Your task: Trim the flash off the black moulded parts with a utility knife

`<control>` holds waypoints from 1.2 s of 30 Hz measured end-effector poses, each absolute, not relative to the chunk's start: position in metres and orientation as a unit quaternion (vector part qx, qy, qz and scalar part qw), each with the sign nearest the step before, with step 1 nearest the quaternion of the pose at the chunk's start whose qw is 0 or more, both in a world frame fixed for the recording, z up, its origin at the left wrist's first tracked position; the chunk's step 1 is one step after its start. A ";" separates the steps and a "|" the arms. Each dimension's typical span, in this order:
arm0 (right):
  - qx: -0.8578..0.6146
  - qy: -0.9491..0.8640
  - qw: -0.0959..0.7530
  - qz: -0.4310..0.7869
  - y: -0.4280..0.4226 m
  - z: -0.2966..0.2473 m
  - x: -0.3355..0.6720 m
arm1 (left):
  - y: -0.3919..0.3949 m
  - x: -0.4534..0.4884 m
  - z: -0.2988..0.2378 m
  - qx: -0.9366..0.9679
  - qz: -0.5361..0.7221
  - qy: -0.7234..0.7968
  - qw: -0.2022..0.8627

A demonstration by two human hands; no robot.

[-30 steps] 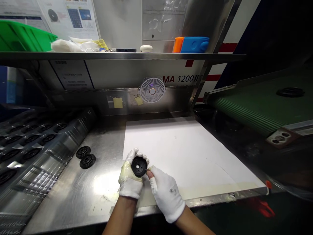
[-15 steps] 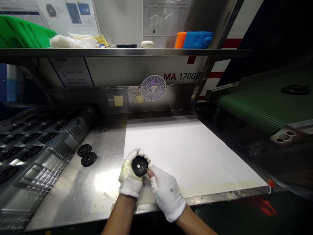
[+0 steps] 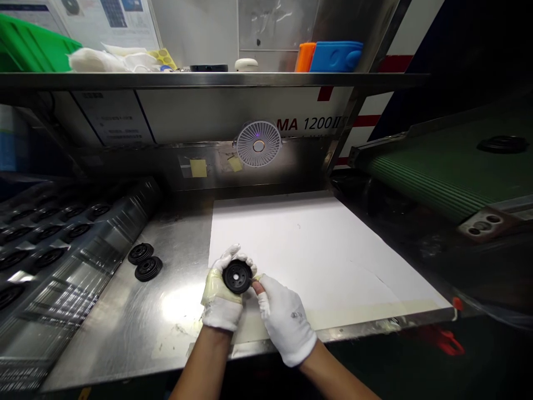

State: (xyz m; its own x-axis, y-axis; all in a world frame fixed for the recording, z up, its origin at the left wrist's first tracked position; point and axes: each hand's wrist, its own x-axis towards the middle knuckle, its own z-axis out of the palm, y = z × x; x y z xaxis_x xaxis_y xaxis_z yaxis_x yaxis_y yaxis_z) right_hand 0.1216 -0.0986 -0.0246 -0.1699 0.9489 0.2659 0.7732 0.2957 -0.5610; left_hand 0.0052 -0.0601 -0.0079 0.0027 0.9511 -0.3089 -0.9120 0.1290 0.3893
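My left hand (image 3: 224, 300), in a white glove with yellowish tape round it, has its fingers wrapped round a black plastic wheel (image 3: 237, 276). The wheel's face with a small centre hole is turned up towards me. At the wheel's right edge is my right hand (image 3: 285, 316), also in a white glove, its thumb tip bare. Thumb and fingers are pinched together there; whatever lies between them is too small to make out. Two more black wheels (image 3: 148, 268) lie on the metal table to the left, one partly overlapping the other.
A stack of clear trays (image 3: 104, 244) with several black wheels stands at left. White paper (image 3: 300, 244) covers the table's middle. A small fan (image 3: 259, 144) hangs below the shelf (image 3: 208, 80). On the right runs a green conveyor belt (image 3: 441, 166) bearing a black part (image 3: 503, 144).
The view has shifted slightly, so most things sit a little higher and further left. Both hands keep their hold at the wheel, which looks barely turned.
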 end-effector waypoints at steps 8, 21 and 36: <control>-0.568 -0.764 0.277 0.133 -0.108 -0.021 0.109 | -0.054 0.012 -0.009 0.016 0.698 0.270 0.663; -0.570 -0.762 0.275 0.135 -0.107 -0.020 0.110 | -0.054 0.014 -0.012 0.042 0.715 0.236 0.657; -0.564 -0.760 0.285 0.152 -0.111 -0.022 0.111 | -0.055 0.013 -0.012 0.023 0.704 0.259 0.660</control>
